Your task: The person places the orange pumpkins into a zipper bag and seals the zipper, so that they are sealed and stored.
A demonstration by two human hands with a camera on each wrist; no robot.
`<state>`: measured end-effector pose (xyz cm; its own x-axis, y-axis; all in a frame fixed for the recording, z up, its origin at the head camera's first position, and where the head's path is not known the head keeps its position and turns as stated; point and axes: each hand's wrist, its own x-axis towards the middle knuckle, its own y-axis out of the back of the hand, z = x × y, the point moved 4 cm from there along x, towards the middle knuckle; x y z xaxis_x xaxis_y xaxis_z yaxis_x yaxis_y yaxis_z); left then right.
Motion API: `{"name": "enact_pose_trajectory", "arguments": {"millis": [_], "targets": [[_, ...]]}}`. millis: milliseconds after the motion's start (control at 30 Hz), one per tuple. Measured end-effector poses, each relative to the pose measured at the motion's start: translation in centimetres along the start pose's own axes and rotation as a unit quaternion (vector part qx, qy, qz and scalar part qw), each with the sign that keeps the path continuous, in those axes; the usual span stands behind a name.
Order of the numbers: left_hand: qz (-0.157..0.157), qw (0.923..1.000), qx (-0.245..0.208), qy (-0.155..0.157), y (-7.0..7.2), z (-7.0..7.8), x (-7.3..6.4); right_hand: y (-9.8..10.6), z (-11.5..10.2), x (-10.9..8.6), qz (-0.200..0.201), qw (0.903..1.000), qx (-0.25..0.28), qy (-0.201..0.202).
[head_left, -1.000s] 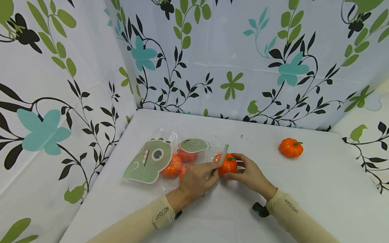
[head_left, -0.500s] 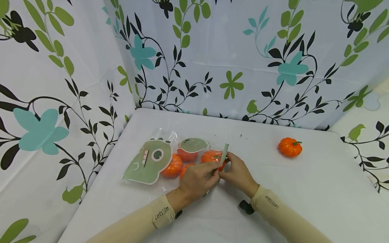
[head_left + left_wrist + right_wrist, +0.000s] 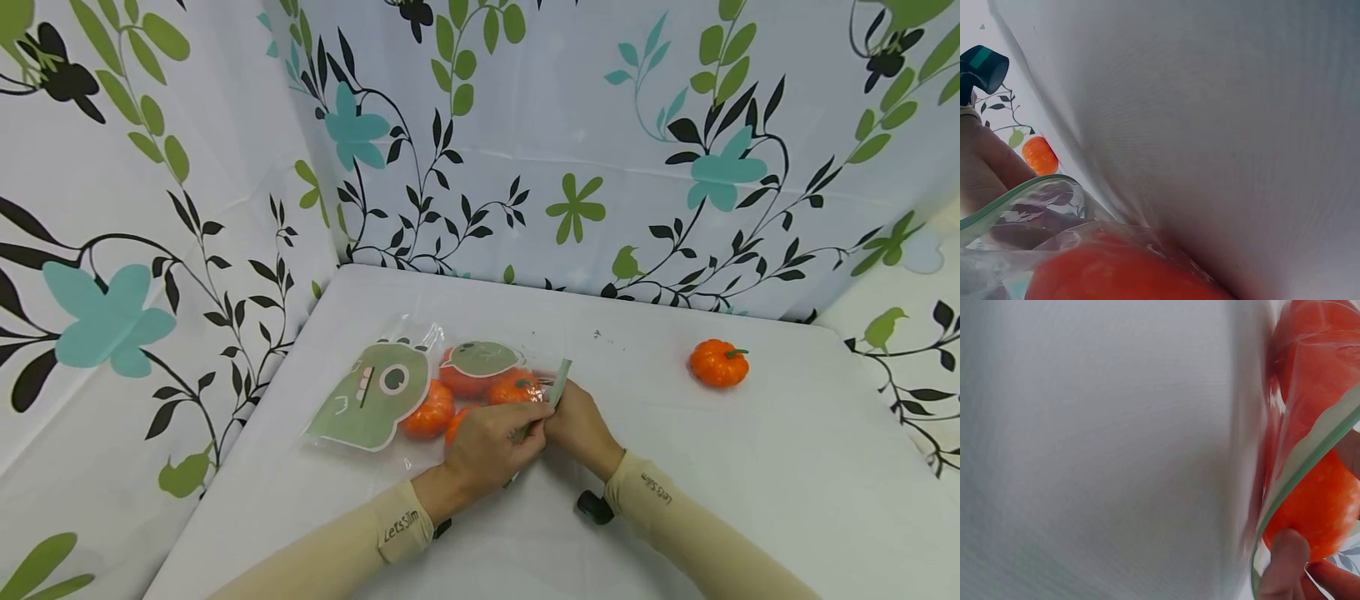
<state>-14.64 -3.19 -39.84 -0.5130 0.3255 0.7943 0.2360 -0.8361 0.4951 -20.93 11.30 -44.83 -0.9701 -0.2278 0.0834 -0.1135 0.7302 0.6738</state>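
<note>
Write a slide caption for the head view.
Left hand pinches a clear plastic green-printed bag of round orange pumpkins, right hand at its mouth; one ribbed orange pumpkin sits apart.

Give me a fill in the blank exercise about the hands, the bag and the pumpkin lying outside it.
1. The person's ____ hand pinches the clear bag by its edge.
2. The strip along the bag's mouth is coloured ____.
3. The pumpkin outside the bag lies on the person's ____ side.

Missing words: left; green; right.
</note>
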Motion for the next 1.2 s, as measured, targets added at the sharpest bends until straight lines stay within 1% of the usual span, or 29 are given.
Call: {"name": "enact_pose_trajectory", "arguments": {"millis": [100, 133, 300, 367, 467, 567, 700, 867, 967, 1067, 1200], "targets": [[-0.002, 1.0000, -0.001, -0.002, -0.1, 0.0, 0.0, 0.0, -0.1, 0.0, -0.011, 0.9994, 0.033, -0.003], [-0.002, 1.0000, -0.002, -0.001, -0.1, 0.0, 0.0, 0.0, -0.1, 0.0, -0.015, 0.9989, 0.044, 0.002], [-0.010, 0.9999, -0.004, -0.001, -0.2, 0.2, 0.2, -0.2, -0.2, 0.1, -0.036, 0.9926, 0.106, 0.047], [-0.015, 0.9999, -0.003, -0.002, -0.2, 0.3, 0.3, -0.3, -0.3, 0.1, -0.041, 0.9899, 0.123, 0.057], [-0.019, 0.9998, -0.004, -0.001, -0.2, 0.4, 0.3, -0.4, -0.3, 0.0, -0.056, 0.9853, 0.152, 0.055], [-0.019, 0.9998, -0.008, 0.002, -0.2, 0.4, 0.2, -0.4, -0.2, -0.1, -0.081, 0.9791, 0.181, 0.048], [-0.018, 0.9997, -0.015, 0.003, -0.2, 0.3, 0.1, 0.3, 0.3, -0.6, -0.104, 0.9722, 0.206, 0.041], [-0.015, 0.9998, -0.012, -0.010, -0.4, 0.2, 0.0, 1.6, 1.2, -1.3, -0.098, 0.9661, 0.237, 0.029], [-0.012, 0.9998, -0.009, -0.012, -0.4, 0.1, 0.0, 2.1, 1.5, -1.5, -0.092, 0.9647, 0.246, 0.021], [-0.013, 0.9997, -0.016, -0.010, -0.5, 0.2, 0.0, 2.1, 1.5, -1.5, -0.093, 0.9629, 0.252, 0.020], [-0.013, 0.9997, -0.020, -0.008, -0.6, 0.3, 0.0, 1.7, 1.3, -1.5, -0.106, 0.9603, 0.256, 0.035]]}}
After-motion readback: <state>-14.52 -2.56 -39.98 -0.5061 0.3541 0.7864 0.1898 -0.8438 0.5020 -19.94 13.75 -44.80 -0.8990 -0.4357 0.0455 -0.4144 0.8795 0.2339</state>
